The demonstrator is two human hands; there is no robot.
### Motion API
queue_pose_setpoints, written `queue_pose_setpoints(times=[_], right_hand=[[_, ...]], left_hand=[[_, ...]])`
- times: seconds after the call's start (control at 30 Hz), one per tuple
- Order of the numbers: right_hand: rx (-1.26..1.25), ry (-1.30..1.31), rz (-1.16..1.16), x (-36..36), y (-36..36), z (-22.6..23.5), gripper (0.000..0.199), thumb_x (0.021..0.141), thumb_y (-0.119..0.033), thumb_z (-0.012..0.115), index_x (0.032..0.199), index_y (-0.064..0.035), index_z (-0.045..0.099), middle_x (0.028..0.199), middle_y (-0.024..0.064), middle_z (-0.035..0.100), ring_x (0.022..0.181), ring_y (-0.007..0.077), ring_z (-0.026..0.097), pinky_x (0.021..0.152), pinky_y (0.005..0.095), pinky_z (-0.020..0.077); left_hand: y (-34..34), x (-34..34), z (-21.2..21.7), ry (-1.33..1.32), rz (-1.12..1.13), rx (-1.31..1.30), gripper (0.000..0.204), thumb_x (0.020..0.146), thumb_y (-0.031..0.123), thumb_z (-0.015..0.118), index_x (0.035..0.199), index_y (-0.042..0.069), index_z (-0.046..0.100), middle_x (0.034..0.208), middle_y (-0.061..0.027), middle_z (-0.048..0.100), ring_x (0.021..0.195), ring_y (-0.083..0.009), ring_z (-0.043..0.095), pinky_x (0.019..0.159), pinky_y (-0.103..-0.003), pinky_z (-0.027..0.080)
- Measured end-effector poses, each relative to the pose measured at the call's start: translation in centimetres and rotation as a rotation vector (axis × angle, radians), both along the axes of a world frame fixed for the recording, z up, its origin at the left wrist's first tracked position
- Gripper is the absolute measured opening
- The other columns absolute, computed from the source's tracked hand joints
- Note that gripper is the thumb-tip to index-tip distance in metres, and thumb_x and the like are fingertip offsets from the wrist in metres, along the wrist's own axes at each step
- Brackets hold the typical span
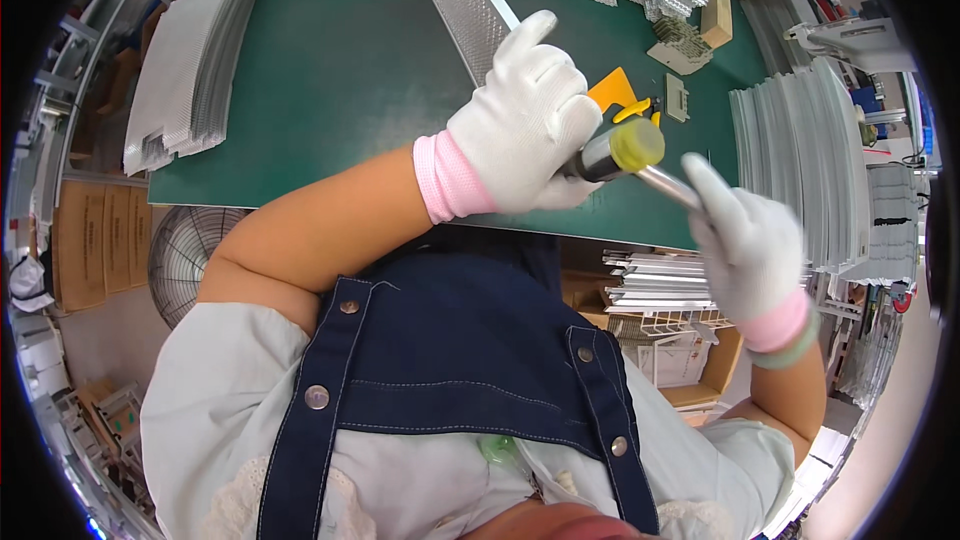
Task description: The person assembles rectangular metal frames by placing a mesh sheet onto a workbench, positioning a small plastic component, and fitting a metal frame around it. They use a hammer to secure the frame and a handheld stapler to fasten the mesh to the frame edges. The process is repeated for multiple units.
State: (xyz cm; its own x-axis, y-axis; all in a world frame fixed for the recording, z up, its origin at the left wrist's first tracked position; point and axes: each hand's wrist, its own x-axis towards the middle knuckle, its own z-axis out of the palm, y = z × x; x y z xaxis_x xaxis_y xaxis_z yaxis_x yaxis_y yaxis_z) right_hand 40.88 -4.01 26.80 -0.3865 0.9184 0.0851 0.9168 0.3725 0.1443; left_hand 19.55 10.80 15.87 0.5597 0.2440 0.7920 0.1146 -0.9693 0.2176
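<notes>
Mallet [637, 145] hung close by the left hand [525, 120], over the bench's near edge

The right hand [745, 245], in a white glove with a pink cuff, grasped the mallet by its metal handle [670, 187], the index finger reaching forward and the other fingers curled, though blur softened their outline. The mallet's head, yellow at one end and dark at the other, was just beside the left hand; whether the two touched could not be told

The left hand, gloved alike, clasped the near end of a grey textured panel [470, 15], one finger stretched up along its pale edge and the rest bent. The panel slanted away toward the far side of the green bench [320, 70], its near end hidden under the glove

Between and beyond the hands lay an orange flat piece [613, 89], a yellow-and-black tool [632, 111] and a small grey plate [677, 98]. A stack of pale panels [195, 60] lay at the bench's left end, a row of pale sheets [800, 160] stood at its right, and a wooden block [717, 20] rested near the far right corner
</notes>
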Motion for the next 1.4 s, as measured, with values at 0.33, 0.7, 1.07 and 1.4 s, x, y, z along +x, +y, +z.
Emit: queue_pose_setpoints(times=[0.33, 0.7, 1.07, 1.4], right_hand=[[-0.240, 1.005, -0.508, 6.6, 8.5, -19.3, 0.044, 0.090, -0.021, 0.066, 0.130, -0.0028, 0.060, 0.100, 0.0166, 0.071, 0.087, 0.0205, 0.068, 0.081, 0.0323, 0.0518], [0.770, 1.007, -0.225, 24.3, 15.2, 14.5, 0.027, 0.095, -0.018, 0.057, 0.119, -0.0060, 0.063, 0.113, 0.0136, 0.069, 0.105, 0.0304, 0.065, 0.090, 0.0396, 0.0522], [0.440, 1.803, 0.287, 5.7, 14.1, 14.9, 0.011, 0.091, -0.021, 0.065, 0.092, -0.0104, 0.063, 0.078, 0.0015, 0.063, 0.066, 0.0146, 0.062, 0.059, 0.0297, 0.0520], [0.474, 1.785, 0.308, 2.8, 10.2, 10.6, 0.019, 0.092, -0.021, 0.063, 0.102, -0.0051, 0.063, 0.090, 0.0067, 0.066, 0.077, 0.0189, 0.065, 0.069, 0.0339, 0.0545]], left_hand=[[-0.4, -0.8, 0.4, 0.047, -0.019, -0.003, 0.047, 0.061, 0.040, 0.083, 0.078, 0.007, 0.054, 0.081, -0.0116, 0.054, 0.093, -0.0358, 0.057, 0.108, -0.065, 0.030], [-0.4, 0.7, 0.1, -0.031, -0.023, 0.013, 0.041, 0.055, 0.027, 0.081, 0.077, 0.009, 0.051, 0.082, -0.0122, 0.050, 0.088, -0.0343, 0.055, 0.109, -0.067, 0.027], [1.1, 3.1, 0.7, 0.101, 0.024, 0.072, 0.036, 0.073, 0.037, 0.073, 0.073, 0.004, 0.057, 0.075, -0.0140, 0.052, 0.084, -0.0352, 0.054, 0.109, -0.063, 0.027], [1.2, 4.0, -0.5, 0.029, 0.094, 0.200, 0.031, 0.081, 0.043, 0.066, 0.088, 0.013, 0.067, 0.078, -0.0113, 0.054, 0.085, -0.0322, 0.055, 0.111, -0.061, 0.024]])
